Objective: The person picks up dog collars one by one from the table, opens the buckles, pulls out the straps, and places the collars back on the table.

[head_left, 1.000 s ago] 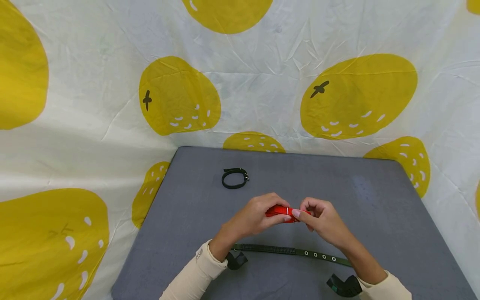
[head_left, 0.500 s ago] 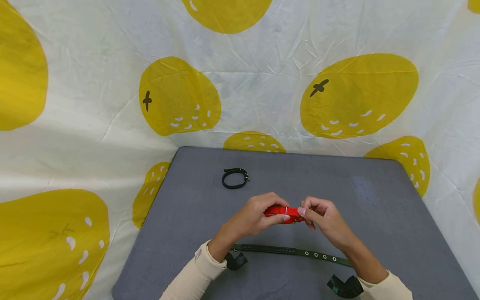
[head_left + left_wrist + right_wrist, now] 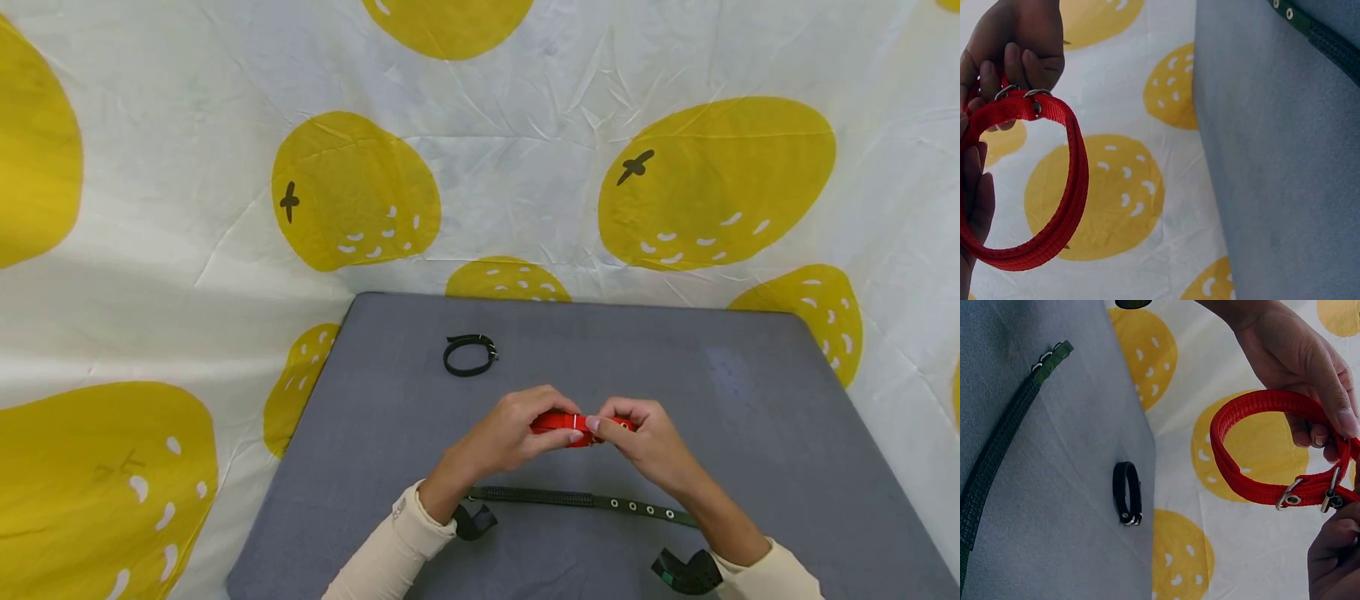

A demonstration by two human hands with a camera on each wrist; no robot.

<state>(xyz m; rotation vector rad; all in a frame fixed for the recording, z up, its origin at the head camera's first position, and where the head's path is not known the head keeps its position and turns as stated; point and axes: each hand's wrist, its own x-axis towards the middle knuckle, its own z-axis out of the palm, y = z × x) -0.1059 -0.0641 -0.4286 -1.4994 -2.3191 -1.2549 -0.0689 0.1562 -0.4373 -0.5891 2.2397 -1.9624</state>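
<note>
Now the right hand (image 3: 647, 435) pinches the red collar (image 3: 553, 423) closer to the left hand (image 3: 513, 427) (pinching too) — long axis sideways, holed end (image 3: 627, 425) pointing right.

The head view looks forward and down over the counter (image 3: 637, 358) from farther back; both wrist views, tipped sideways, face the red collar (image 3: 1077, 169) up close from opposite sides, sharing it and the fruit-print cloth (image 3: 1179, 450) behind.
</note>
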